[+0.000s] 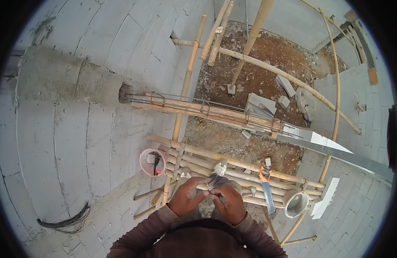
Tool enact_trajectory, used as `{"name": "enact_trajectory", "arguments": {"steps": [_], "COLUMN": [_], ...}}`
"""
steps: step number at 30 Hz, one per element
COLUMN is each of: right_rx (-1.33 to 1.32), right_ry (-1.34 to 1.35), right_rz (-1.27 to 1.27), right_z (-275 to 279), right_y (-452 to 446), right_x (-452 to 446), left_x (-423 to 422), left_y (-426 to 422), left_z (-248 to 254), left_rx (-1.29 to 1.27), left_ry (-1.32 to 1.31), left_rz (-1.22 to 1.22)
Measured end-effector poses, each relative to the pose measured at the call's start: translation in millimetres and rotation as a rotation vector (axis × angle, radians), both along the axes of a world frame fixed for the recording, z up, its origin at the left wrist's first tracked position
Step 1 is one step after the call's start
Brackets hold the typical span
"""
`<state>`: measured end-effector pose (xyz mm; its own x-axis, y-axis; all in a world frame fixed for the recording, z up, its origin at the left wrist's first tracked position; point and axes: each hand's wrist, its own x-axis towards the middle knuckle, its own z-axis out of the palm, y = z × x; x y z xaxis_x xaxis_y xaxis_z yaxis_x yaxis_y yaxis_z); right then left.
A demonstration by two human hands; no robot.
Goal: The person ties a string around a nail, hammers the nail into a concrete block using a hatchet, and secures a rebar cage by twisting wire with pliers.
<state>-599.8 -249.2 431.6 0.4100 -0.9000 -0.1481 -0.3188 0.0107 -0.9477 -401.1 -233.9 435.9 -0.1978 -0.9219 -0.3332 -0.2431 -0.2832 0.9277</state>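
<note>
My left hand (187,197) and my right hand (227,202) are close together in front of my body, at the bottom middle. Both have the fingers bent in and the thumb and fingertips pinched, nearly meeting. What they hold between the fingertips, if anything, is too small to name. Below and beyond them lie the bamboo poles (198,165) of a scaffold, with a shoe (220,167) on them. To the right of my right hand lies a handsaw (267,193) with an orange handle. A pink-rimmed bucket (153,162) with tools stands to the left.
A whitish bucket (297,204) and a white block piece (326,198) sit at the right end of the scaffold. A rebar cage (203,107) over a wooden board spans ahead. Dark wires (71,220) lie at the lower left. Upright bamboo poles (190,77) rise beyond.
</note>
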Motion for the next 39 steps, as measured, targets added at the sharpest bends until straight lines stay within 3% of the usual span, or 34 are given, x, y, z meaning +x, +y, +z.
{"name": "enact_trajectory", "arguments": {"steps": [4, 6, 12, 15, 18, 30, 39], "right_rx": [0.159, 0.140, 0.020, -0.173, -0.170, -0.127, 0.039], "right_ry": [-0.097, -0.085, 0.022, 0.132, 0.160, 0.263, 0.038], "right_rz": [-0.121, -0.138, -0.199, -0.143, -0.183, -0.405, -0.689], "right_z": [37.1, 47.4, 64.9, 70.5, 75.9, 97.0, 75.1], "right_y": [-17.8, -25.6, -26.9, -29.3, -28.2, -18.5, 28.1], "right_x": [-1.5, -4.9, -2.4, -4.7, -3.9, -15.1, -36.1], "left_x": [-27.2, -33.6, -33.1, -27.4, -28.6, -39.5, -79.3], "left_y": [-7.7, -11.5, -17.0, -24.7, -35.2, -78.8, -81.6], "left_z": [33.2, 43.5, 63.9, 67.3, 70.5, 67.3, 72.7], "left_rx": [0.064, 0.057, 0.379, 0.438, 0.478, 0.450, 0.532], "left_ry": [0.190, 0.187, 0.305, 0.374, 0.418, 0.349, 0.148], "left_rz": [0.094, 0.100, 0.206, 0.203, 0.194, -0.122, -0.344]}}
